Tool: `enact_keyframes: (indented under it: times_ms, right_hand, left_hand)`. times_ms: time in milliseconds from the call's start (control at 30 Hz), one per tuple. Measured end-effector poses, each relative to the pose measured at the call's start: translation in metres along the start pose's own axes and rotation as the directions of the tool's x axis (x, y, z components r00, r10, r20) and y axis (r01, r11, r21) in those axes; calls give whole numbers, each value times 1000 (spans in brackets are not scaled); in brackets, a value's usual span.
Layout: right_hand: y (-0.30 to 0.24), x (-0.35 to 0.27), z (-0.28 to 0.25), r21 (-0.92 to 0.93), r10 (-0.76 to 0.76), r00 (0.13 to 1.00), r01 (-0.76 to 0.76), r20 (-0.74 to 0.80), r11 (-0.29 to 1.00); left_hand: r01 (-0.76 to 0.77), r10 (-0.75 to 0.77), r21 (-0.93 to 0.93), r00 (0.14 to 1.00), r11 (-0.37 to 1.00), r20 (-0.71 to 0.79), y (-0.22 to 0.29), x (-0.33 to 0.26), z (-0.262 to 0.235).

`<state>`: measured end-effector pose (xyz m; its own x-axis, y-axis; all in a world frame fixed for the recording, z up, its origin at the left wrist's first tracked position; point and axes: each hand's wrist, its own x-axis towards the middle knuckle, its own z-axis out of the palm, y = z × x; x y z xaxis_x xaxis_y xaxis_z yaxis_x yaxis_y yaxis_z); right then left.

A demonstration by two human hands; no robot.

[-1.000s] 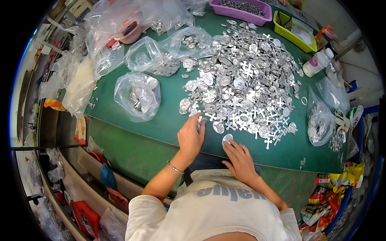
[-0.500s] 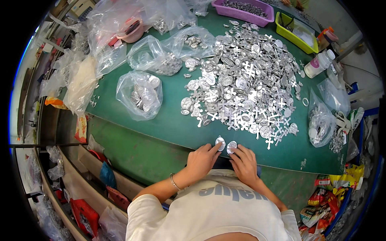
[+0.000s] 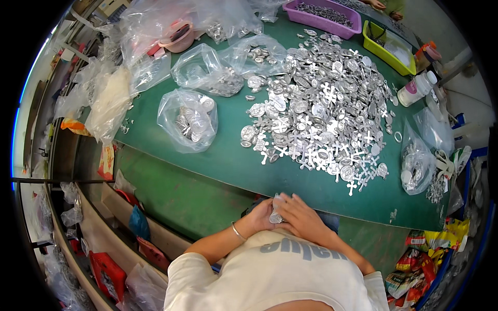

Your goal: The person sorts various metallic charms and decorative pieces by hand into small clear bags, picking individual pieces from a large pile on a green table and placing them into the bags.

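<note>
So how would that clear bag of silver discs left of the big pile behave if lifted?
The clear bag looks thin and crumpled, so probably floppy. The metal discs inside would likely make it heavy for its size and sag to the bottom.

Bright, even workshop light under a strong fisheye bend.

The green table [image 3: 218, 155] is lit evenly from above, and its shadows are soft and short. The heap of silver metal pieces [image 3: 321, 114] at the table's middle throws small white glints, and the clear plastic bags [image 3: 189, 119] toward its left edge carry patches of glare that wash out what lies inside. The middle of the picture is sharp. Toward the rim the table's straight near edge bows into a curve, detail smears and shrinks, and a black circular border cuts off all four corners. A thin blue fringe runs along the left rim. The shelves under the table's near-left corner sit in dimmer light.
</note>
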<state>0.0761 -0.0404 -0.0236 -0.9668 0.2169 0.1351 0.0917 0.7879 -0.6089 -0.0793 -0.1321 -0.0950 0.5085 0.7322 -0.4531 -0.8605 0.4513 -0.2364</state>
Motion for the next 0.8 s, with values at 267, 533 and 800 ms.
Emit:
enact_keyframes:
  times_ms: [267, 533, 800]
  right_hand:
    - [8, 36, -8, 237, 63, 958, 5, -278, 972]
    - [38, 174, -18, -225, -60, 925, -28, -374, 974]
    - [56, 177, -16, -324, -110, 990, 75, -89, 943]
  left_hand:
    - [83, -94, 79, 985, 993, 142, 0, 1, -28]
    - [-66, 105, 463, 993, 884, -58, -5, -35, 23]
    - [-240, 186, 406, 968, 882, 168, 10, -49, 41]
